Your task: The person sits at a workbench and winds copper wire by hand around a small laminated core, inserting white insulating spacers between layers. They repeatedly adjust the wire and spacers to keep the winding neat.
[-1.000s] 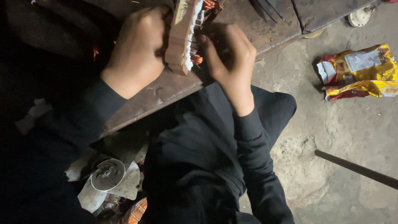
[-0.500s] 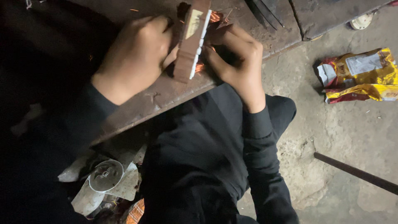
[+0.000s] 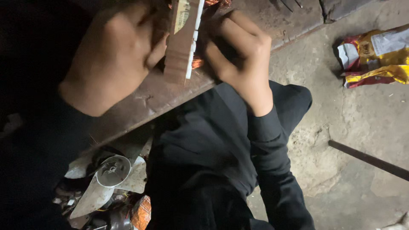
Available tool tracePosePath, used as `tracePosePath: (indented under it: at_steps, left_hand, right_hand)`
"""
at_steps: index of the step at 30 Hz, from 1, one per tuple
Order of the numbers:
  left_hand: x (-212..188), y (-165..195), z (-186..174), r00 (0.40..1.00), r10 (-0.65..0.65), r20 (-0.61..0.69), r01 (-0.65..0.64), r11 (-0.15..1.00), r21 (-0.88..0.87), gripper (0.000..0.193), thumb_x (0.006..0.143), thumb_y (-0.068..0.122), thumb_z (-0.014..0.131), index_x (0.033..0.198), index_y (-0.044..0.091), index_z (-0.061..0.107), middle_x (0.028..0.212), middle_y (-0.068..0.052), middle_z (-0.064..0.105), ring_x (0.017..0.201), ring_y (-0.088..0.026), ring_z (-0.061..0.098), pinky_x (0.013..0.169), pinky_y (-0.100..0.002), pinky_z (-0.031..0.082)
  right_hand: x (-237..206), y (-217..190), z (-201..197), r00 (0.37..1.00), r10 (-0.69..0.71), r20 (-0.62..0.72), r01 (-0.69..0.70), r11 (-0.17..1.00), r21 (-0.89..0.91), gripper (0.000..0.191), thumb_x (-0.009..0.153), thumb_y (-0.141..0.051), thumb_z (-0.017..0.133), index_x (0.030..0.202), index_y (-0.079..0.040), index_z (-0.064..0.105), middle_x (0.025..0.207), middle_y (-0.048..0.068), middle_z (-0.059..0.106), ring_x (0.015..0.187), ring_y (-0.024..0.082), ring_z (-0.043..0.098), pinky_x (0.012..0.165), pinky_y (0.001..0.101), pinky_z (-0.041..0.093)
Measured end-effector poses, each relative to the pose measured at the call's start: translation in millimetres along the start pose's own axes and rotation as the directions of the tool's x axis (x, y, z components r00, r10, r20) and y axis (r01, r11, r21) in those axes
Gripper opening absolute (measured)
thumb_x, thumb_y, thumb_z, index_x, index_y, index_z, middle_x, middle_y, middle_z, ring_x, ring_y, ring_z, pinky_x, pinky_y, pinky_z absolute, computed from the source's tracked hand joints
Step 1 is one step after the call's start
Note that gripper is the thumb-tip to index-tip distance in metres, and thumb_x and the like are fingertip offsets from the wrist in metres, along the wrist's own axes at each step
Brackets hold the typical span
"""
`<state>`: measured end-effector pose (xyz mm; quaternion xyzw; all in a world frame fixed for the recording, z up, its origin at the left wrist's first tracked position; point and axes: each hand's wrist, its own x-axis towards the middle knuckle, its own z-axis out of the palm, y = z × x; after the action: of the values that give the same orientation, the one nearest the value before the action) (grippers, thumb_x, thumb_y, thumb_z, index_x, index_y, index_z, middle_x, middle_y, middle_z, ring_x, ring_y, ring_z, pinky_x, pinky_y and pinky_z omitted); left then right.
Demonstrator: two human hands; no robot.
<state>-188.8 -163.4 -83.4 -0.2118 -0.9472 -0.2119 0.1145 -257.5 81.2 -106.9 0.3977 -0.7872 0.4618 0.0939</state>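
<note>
My left hand (image 3: 113, 55) and my right hand (image 3: 243, 51) both grip a flat brown block with white edging (image 3: 182, 42), held upright over a wooden plank (image 3: 153, 100). Copper wire (image 3: 197, 64) shows at the block's side near my right fingers. My fingers are curled around the block from either side. Both arms wear black sleeves. The top of the block is cut off by the frame's upper edge.
A crumpled yellow and red wrapper (image 3: 377, 53) lies on the concrete floor at the right. A dark bar (image 3: 368, 159) lies lower right. Under the plank sits a heap of scraps with a clear plastic cup (image 3: 113, 170).
The block has turned more upright and shifted right and up in view. Both hands moved with it, keeping their grip, and the view came closer.
</note>
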Motion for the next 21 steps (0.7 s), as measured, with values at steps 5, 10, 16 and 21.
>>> tracePosePath:
  at_steps: [5, 10, 16, 21]
  left_hand:
    - [-4.9, 5.6, 9.9, 0.982, -0.187, -0.029, 0.187, 0.982, 0.015, 0.039, 0.093, 0.007, 0.083, 0.119, -0.016, 0.064, 0.085, -0.021, 0.067, 0.076, -0.031, 0.069, 0.067, -0.038, 0.058]
    - [-4.9, 6.4, 14.4, 0.99, -0.091, -0.105, 0.092, 0.996, 0.005, 0.018, 0.099, 0.005, 0.079, 0.098, -0.01, 0.068, 0.108, -0.023, 0.068, 0.089, -0.03, 0.071, 0.075, -0.036, 0.058]
    - [-0.1, 7.9, 10.3, 0.985, 0.011, -0.172, -0.017, 0.999, -0.036, 0.011, 0.104, -0.002, 0.069, 0.108, -0.012, 0.067, 0.102, -0.022, 0.067, 0.088, -0.03, 0.07, 0.075, -0.036, 0.058]
    - [4.0, 3.1, 12.1, 0.982, -0.058, -0.177, 0.021, 0.979, -0.202, 0.02, 0.106, 0.006, 0.075, 0.107, -0.01, 0.063, 0.096, -0.021, 0.067, 0.082, -0.03, 0.07, 0.068, -0.036, 0.054]
  right_hand:
    - [9.8, -3.3, -2.6, 0.999, -0.036, 0.021, 0.035, 0.999, 0.041, 0.012, 0.099, 0.001, 0.076, 0.106, 0.0, 0.066, 0.099, 0.013, 0.067, 0.09, 0.03, 0.069, 0.08, 0.036, 0.053]
    - [4.6, -5.2, 1.8, 0.999, 0.034, 0.019, -0.036, 0.989, 0.142, 0.024, 0.096, 0.006, 0.064, 0.119, 0.001, 0.062, 0.108, 0.014, 0.067, 0.096, 0.029, 0.07, 0.085, 0.0338, 0.055]
    - [2.9, -0.5, -0.4, 0.999, -0.011, 0.034, 0.01, 1.0, 0.026, 0.017, 0.095, 0.004, 0.07, 0.112, 0.0, 0.067, 0.1, 0.015, 0.066, 0.092, 0.03, 0.07, 0.083, 0.0333, 0.055]
    - [6.2, 3.3, -4.1, 0.998, -0.042, 0.051, 0.038, 0.996, 0.082, 0.01, 0.102, 0.001, 0.073, 0.104, 0.001, 0.064, 0.095, 0.013, 0.068, 0.087, 0.023, 0.071, 0.081, 0.0319, 0.054]
